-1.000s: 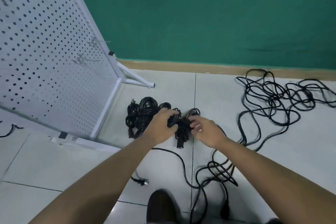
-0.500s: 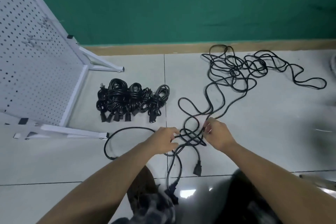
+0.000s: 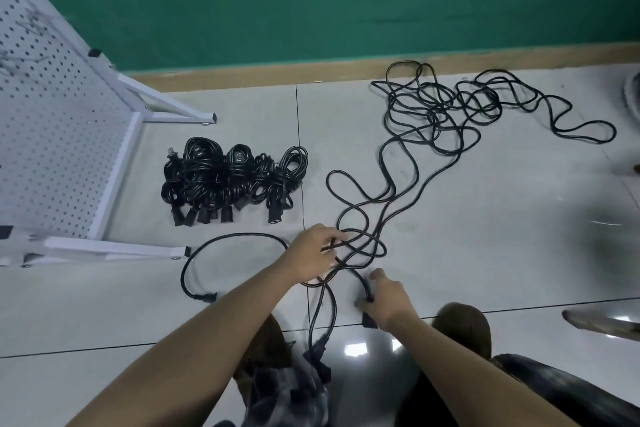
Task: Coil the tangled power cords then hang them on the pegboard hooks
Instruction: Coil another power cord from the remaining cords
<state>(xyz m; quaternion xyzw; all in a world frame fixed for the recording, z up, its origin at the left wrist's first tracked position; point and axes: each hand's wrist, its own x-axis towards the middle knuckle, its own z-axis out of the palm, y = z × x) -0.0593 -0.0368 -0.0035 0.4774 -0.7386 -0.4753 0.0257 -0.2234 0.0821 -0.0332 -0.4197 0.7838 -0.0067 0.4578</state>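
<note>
A long tangle of black power cords (image 3: 440,114) sprawls over the tiled floor from the far right towards me. My left hand (image 3: 311,255) pinches a loop of this cord where several strands cross. My right hand (image 3: 388,298) grips the same cord just above its black plug end, low on the floor. Several coiled cords (image 3: 232,180) lie in a row beside the white pegboard (image 3: 45,121), which stands at the left with metal hooks (image 3: 27,24) on it. Another loose cord (image 3: 221,246) curves on the floor left of my left hand.
The pegboard's white frame feet (image 3: 114,248) reach out over the floor at the left. A green wall with a wooden skirting (image 3: 311,71) closes the far side. My shoes (image 3: 464,326) and knees are at the bottom. A shiny metal object (image 3: 602,322) lies at the right edge.
A second ago both hands were at the coiled bundles. They have since moved to the loose tangle; my right hand has dropped down to the plug end, and the view has tilted downwards.
</note>
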